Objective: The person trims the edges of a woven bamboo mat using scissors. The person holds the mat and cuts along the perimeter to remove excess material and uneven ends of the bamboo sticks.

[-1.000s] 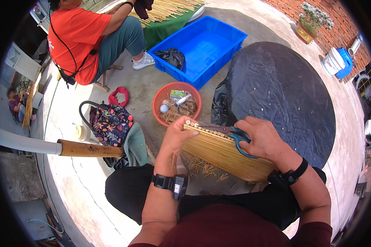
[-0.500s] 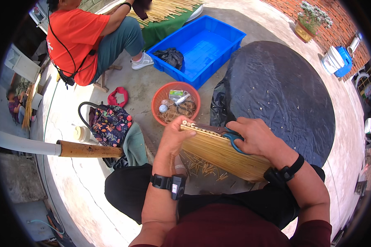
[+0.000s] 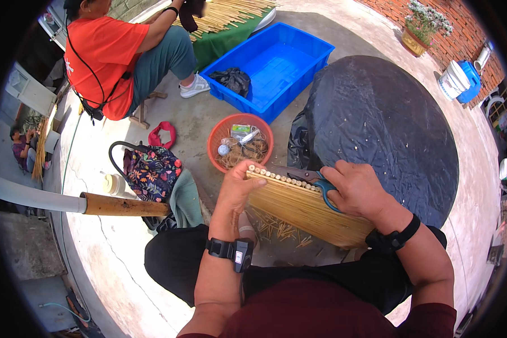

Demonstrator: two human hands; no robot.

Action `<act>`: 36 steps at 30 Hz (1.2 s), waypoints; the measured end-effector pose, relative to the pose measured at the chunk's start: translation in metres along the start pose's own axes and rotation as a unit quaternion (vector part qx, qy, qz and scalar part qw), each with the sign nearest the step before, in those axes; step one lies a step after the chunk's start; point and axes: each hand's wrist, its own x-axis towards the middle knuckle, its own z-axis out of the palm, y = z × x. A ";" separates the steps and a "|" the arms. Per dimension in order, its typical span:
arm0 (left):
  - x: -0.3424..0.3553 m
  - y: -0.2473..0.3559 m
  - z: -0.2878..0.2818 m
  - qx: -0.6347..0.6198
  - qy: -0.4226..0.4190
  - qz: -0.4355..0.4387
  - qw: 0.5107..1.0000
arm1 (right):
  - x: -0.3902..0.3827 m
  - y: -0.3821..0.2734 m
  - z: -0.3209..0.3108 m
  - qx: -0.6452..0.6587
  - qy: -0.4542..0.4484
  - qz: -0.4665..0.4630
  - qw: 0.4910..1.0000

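Observation:
A flat mat of pale straw-like sticks (image 3: 304, 217) lies slanting above my lap, its row of round cut ends along the upper edge. My left hand (image 3: 238, 183) is closed on the left end of that edge, thumb over the front. My right hand (image 3: 349, 188) grips scissors with blue handles (image 3: 327, 196); their dark blades (image 3: 290, 172) lie along the cut ends, partly behind them. Short loose stick pieces (image 3: 276, 228) are scattered on the ground below the mat.
An orange basket (image 3: 217, 141) holds twine. Behind are a blue tub (image 3: 276, 65) and a seated person (image 3: 101, 62). A black-covered round surface (image 3: 383, 124) is at right; a floral bag (image 3: 152, 177), cloth (image 3: 183, 205) and pole (image 3: 124, 204) are at left.
My right hand and the scissors have shifted slightly along the mat's upper edge, first leftward, then a little back to the right. My left hand has moved slightly left since the earliest frame.

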 end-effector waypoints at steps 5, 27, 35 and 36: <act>0.000 0.000 0.002 -0.001 0.000 0.019 1.000 | 0.003 -0.009 -0.011 0.009 0.046 0.009 0.999; 0.002 0.002 0.003 0.011 0.003 0.003 1.000 | 0.009 -0.020 -0.010 -0.024 -0.003 0.007 1.000; 0.002 -0.001 0.001 -0.001 -0.004 0.011 1.000 | 0.007 -0.022 -0.009 0.021 0.041 0.016 0.999; 0.002 0.000 0.002 -0.002 -0.004 0.011 1.000 | 0.008 -0.022 -0.010 0.020 0.040 0.016 0.999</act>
